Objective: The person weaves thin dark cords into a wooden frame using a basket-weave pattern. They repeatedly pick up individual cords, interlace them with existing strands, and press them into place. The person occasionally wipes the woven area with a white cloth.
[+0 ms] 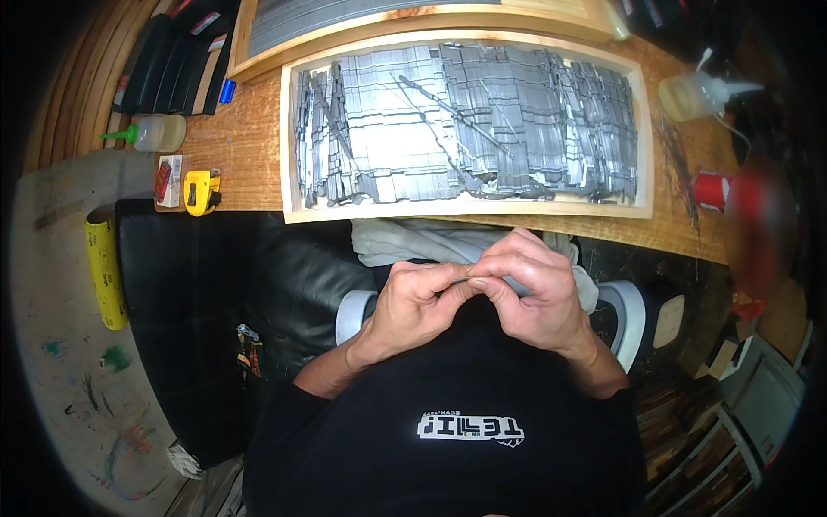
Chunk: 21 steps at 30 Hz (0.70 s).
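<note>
Above my lap, in front of my chest, my left hand (418, 302) and my right hand (536, 293) meet fingertip to fingertip. Both pinch a thin dark strip (463, 278), mostly hidden by the thumbs and fingers. Beyond them on the table stands a shallow wooden tray (465, 209) packed with many thin grey strips (388, 129), laid side by side in uneven rows. A few darker strips (457, 116) lie slantwise over the rest.
Behind the tray is another wooden frame (345, 34). Left on the table are a yellow tape measure (202, 191), a small box (168, 181) and a green-tipped squeeze bottle (158, 133). A second squeeze bottle (696, 93) and a red can (711, 190) are right. Grey cloth (405, 241) lies under the tray's front edge.
</note>
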Each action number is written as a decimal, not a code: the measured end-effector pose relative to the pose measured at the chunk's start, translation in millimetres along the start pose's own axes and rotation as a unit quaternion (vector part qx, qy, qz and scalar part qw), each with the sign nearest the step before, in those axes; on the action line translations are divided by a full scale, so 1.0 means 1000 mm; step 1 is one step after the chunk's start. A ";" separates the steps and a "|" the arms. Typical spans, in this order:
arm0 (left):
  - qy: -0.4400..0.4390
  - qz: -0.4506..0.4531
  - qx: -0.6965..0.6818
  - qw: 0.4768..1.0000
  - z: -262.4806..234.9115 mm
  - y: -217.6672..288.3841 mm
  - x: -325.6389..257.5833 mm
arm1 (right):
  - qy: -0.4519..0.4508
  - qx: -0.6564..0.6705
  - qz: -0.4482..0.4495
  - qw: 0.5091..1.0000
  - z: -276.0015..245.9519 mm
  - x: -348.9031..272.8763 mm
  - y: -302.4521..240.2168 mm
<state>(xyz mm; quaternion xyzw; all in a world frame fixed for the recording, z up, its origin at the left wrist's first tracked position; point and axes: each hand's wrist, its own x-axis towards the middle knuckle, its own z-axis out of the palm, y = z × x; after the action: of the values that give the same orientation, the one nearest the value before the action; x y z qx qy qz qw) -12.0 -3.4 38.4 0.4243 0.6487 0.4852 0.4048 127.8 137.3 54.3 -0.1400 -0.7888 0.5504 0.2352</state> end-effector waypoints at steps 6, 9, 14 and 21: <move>0.003 -0.012 -0.019 1.000 0.001 0.001 0.001 | 0.030 -0.011 0.004 0.999 0.003 -0.002 0.001; 0.013 0.009 -0.028 0.999 0.002 0.000 0.003 | 0.040 -0.022 0.030 0.998 -0.001 -0.005 0.001; 0.021 0.014 -0.038 0.999 0.003 -0.008 0.001 | 0.126 -0.059 0.066 0.988 -0.047 -0.007 -0.018; -0.004 -0.021 -0.070 0.997 0.012 -0.006 0.009 | 0.332 -0.244 0.174 0.894 -0.190 -0.003 -0.031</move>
<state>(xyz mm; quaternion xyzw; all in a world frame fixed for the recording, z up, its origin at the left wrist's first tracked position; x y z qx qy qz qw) -4.0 7.2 29.3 0.3832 0.6198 0.5195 0.4462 231.6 277.3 136.8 -0.5032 -0.7372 0.2937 0.3422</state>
